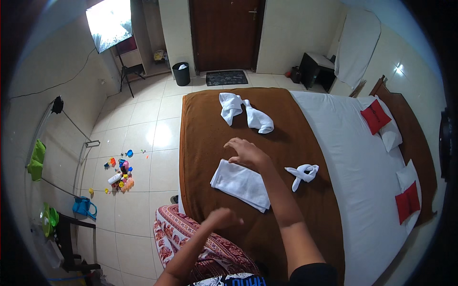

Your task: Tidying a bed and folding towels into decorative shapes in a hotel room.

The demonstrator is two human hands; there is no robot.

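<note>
A folded white towel [241, 185] lies flat on the brown blanket [200, 143] of the bed. Over its far left part hovers my right hand [247, 153], fingers apart and slightly curled, with nothing seen in it. My left hand [223, 218] is just below the towel's near side, above the blanket; its fingers are partly hidden, and no object shows in it. Farther up the blanket sit two joined pieces of shaped white towel [259, 118]. To the right of my right forearm lies a small knotted white cloth [304, 173].
Red cushions [375, 117] and white pillows rest by the wooden headboard [408, 111]. Colourful toys [123, 171] are scattered on the tiled floor, left of the bed. A drying rack [75, 168], a blue watering can [84, 207] and a dark chair [71, 239] stand along the left wall.
</note>
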